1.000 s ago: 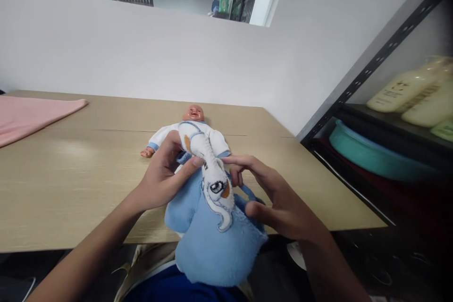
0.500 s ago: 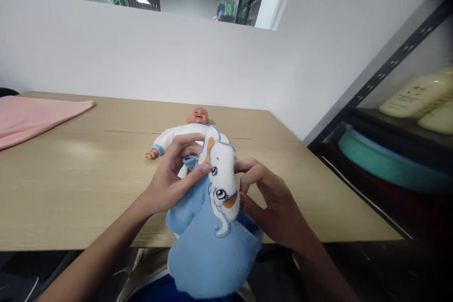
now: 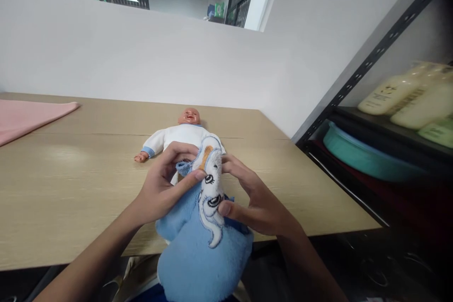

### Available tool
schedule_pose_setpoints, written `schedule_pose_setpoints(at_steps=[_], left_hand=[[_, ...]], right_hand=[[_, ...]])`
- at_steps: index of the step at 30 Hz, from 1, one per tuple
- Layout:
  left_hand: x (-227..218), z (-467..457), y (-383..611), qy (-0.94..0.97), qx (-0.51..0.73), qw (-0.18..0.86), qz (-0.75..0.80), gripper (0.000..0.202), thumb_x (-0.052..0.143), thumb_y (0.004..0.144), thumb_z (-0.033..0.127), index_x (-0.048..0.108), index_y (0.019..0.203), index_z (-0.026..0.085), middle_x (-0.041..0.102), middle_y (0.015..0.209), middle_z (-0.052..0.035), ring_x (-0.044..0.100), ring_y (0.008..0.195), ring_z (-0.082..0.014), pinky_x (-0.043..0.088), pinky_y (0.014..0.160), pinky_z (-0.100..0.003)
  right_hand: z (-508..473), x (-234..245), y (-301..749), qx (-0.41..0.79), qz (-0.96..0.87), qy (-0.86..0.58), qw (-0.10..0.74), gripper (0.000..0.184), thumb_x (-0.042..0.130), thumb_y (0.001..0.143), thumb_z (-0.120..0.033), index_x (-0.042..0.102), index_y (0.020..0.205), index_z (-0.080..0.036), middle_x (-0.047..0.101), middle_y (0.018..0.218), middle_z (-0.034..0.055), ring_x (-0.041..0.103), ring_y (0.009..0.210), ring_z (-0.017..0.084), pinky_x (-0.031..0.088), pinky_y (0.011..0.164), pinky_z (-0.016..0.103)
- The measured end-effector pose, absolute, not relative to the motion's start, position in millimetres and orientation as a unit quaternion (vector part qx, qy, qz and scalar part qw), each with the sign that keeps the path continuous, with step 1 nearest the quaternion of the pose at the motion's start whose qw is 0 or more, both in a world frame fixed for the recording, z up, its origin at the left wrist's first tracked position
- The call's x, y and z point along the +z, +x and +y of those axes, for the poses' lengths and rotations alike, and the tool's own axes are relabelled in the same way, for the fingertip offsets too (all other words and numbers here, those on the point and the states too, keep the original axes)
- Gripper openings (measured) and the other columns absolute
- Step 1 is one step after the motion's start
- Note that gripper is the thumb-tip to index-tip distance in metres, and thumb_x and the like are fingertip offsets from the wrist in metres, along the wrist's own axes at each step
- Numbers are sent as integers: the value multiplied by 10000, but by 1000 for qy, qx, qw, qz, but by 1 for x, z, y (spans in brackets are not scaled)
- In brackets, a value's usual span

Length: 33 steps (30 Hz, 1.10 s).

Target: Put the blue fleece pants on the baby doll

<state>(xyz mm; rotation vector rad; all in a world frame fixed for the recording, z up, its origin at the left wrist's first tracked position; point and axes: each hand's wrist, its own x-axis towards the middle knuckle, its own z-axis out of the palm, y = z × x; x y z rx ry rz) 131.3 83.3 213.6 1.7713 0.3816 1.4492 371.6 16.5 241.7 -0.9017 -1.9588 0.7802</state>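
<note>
With the blue plush piece as the dial's hub, a white wall [image 3: 141, 56] stands across 12 o'clock. The pale wooden bench [image 3: 71, 188] runs in front of it, its near edge passing under the plush. A dark shelf unit [image 3: 368, 71] rises at 2 o'clock, beside the bench. On its lower level, between 2 and 3, sits a teal basin [image 3: 368, 158]. At 10 o'clock a pink cloth [image 3: 28, 118] lies flat on the bench, cut off by the view. Between 11 and 12 a baby doll [image 3: 180, 136] in a white top lies face up, its lower part hidden. The blue plush piece [image 3: 201, 264] is between both hands, its lower end hanging past the bench's near edge. Pale yellow bottles [image 3: 382, 96] stand on the upper shelf at 2. The left hand [image 3: 159, 186], at 10, pinches the plush, thumb in front and fingers partly hidden behind. The right hand [image 3: 256, 198], at 2, grips the opposite side, thumb pressed beside an eye. Smallest is the embroidered white face [image 3: 214, 167], between the thumbs.
</note>
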Motion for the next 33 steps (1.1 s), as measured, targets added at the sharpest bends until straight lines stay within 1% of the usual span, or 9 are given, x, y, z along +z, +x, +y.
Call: schedule_pose_setpoints(at_steps=[3,8,12,15,19,24,27,30,33], left_hand=[[213,84,131,693,589,375,179,284,910,1016,244,769,1251,320,732,1137,18,718,1040,-120,560,945,-193],[222,90,123,696,557,421,171,465,919,1014,314,678,1408,360,618,903,53,624,840,-129,531,838,-228],[242,108,112,760,443,444,168,606,907,994,529,674,1525,352,673,1384,-68,641,1140,-227,562,938,-316],[256,117,110,787,312,507,162,573,869,1002,607,732,1475,314,697,1506,-93,670,1277,-307,580,991,-376],[262,115,114,774,244,555,183,339,829,1057,528,810,1266,262,797,1111,-35,713,1006,-234,553,863,-325],[268,108,118,809,330,431,226,328,820,1054,541,734,999,229,656,911,5,575,819,-174,453,730,-296],[274,111,113,848,306,355,245,376,821,1035,566,707,897,235,555,801,26,502,739,-167,395,657,-292],[276,118,97,873,251,314,276,349,892,949,593,789,950,260,643,839,5,576,758,-195,436,645,-289],[276,121,80,879,202,327,282,393,971,857,580,864,1121,309,796,1033,-22,722,906,-257,573,766,-306]], right_hand=[[16,238,370,332,-743,-354,460,317,812,1073,-558,685,1175,-287,703,1137,43,677,1050,266,584,976,420],[19,238,363,330,-670,-374,551,288,784,1108,-522,630,1074,-281,601,897,-33,563,747,165,514,690,288],[30,254,357,376,-655,-343,558,308,820,1085,-512,609,1084,-287,592,829,-65,540,671,136,473,604,241],[36,260,355,385,-664,-338,544,291,858,1054,-442,615,1057,-282,590,786,-80,534,648,126,454,591,231],[44,251,366,297,-682,-384,547,250,864,1028,-392,655,1001,-256,622,799,-64,559,685,134,462,632,249],[55,244,401,299,-791,-383,371,364,882,987,-555,767,1051,-217,662,785,-38,572,676,157,449,623,278],[58,253,417,325,-835,-336,290,441,948,920,-605,829,1048,-201,773,879,12,673,766,201,513,682,304],[56,261,423,297,-850,-316,298,325,930,963,-514,824,1018,-212,815,954,43,730,865,237,564,784,340],[50,261,418,273,-816,-355,364,266,794,1082,-490,768,1050,-227,762,950,31,697,856,221,574,804,339]])
